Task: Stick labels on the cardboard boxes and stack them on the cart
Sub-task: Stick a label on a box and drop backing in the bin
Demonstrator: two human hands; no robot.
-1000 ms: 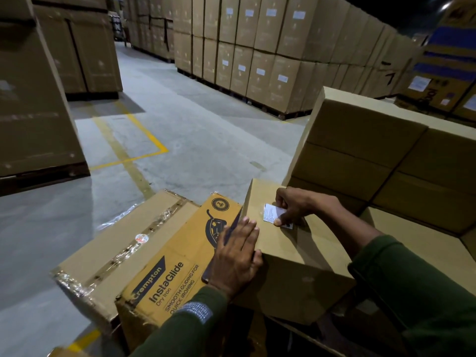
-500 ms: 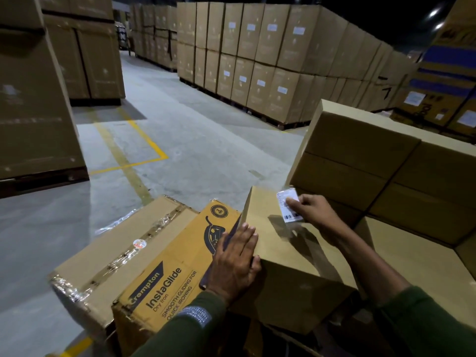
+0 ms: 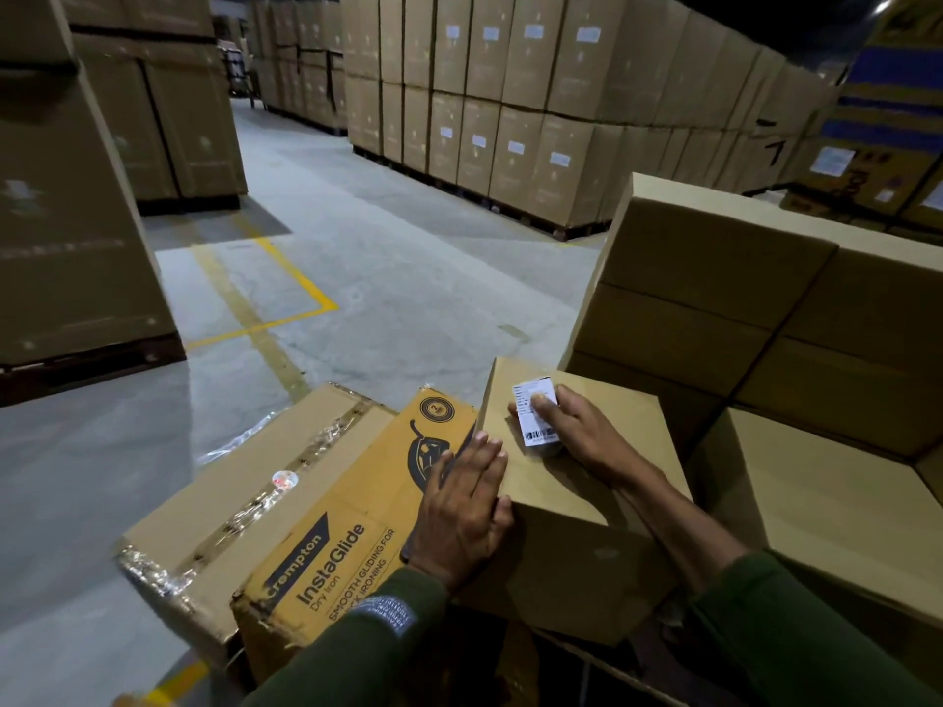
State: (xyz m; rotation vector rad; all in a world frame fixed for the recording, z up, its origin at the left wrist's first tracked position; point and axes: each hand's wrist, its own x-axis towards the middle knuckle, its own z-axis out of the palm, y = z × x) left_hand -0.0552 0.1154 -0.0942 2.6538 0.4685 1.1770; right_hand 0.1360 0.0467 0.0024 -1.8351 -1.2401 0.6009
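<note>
- Head view: the plain cardboard box (image 3: 587,507) lies in the lower centre, its top face tilted toward the camera and its far-left corner nearest the floor aisle.
- The white barcode label (image 3: 536,411) sits on that top face near the far-left corner, its long side roughly parallel to the box's left edge.
- The right hand (image 3: 574,431) lies on the box top, fingers spread flat, fingertips pressing on the label; it grips nothing.
- The left hand (image 3: 467,507) lies open and flat across the box's left edge, palm down, with the thumb on the near-left corner.
- Just left of the plain box and touching it, the printed Crompton InstaGlide carton (image 3: 347,538) lies tilted; beside it lies a taped brown carton (image 3: 245,507) with torn clear tape along its seam.
- To the right, stacked plain boxes (image 3: 724,298) rise above the worked box, closing off that side.
- The concrete floor (image 3: 408,267) ahead is open, marked by yellow floor lines (image 3: 286,278) and bounded by palletised carton walls (image 3: 490,104).
</note>
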